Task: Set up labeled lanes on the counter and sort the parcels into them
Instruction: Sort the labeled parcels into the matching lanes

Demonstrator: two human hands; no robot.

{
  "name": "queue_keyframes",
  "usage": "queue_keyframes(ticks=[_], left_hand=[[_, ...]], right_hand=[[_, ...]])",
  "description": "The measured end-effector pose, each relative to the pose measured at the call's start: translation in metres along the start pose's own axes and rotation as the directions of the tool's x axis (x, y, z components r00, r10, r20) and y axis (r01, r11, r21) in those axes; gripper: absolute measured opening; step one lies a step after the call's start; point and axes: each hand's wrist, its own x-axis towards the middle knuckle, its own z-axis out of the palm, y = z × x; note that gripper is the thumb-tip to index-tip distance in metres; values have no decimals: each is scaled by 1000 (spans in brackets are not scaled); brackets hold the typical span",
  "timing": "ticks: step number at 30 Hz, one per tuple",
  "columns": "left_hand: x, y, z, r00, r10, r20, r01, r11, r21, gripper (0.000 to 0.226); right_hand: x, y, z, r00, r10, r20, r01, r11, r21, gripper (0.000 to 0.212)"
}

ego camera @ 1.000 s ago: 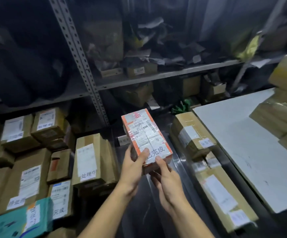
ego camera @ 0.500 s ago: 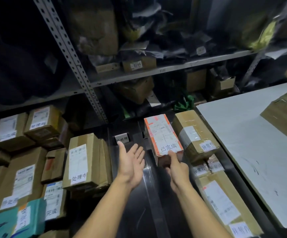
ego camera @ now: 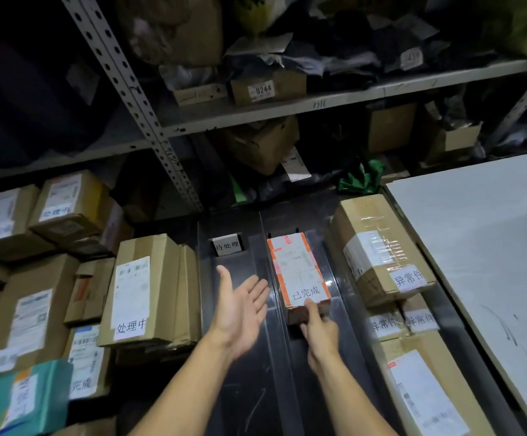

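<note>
A dark, shiny counter [ego camera: 246, 388] runs toward metal shelves [ego camera: 287, 105] stuffed with boxes and bags. The small parcel [ego camera: 298, 272] with orange edges lies flat in the middle lane, beside a bigger brown box [ego camera: 378, 247]. The right hand [ego camera: 320, 333] touches its near end with one finger. The left hand [ego camera: 240, 306] hovers open, fingers spread, holding nothing. A little white label card [ego camera: 227, 245] stands in the left lane. A white board [ego camera: 482, 247] lies on the right.

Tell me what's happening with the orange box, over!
Left hand open, off the box. Right hand touching near end of orange box, lying flat in its lane. Nothing in the way.
</note>
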Motion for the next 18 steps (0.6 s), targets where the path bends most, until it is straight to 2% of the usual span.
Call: queue_keyframes(ticks=[6, 14, 16, 18], left_hand=[[2, -5, -4, 1000, -24, 13, 23, 1000, 20, 101], [-10, -9, -8, 998, -29, 47, 28, 999, 34, 101], [-17, -5, -10, 998, -2, 56, -2, 997, 74, 99], [-24, 0, -12, 997, 60, 42, -67, 979, 192, 94]], right_hand=[[12, 11, 3, 1000, 27, 15, -26, 997, -66, 13], [0, 4, 0, 997, -4, -71, -5, 993, -120, 29], [-19, -6, 0, 984, -77, -160, 53, 987, -151, 24], [-45, -22, 5, 962, -199, -185, 160, 965, -207, 22]])
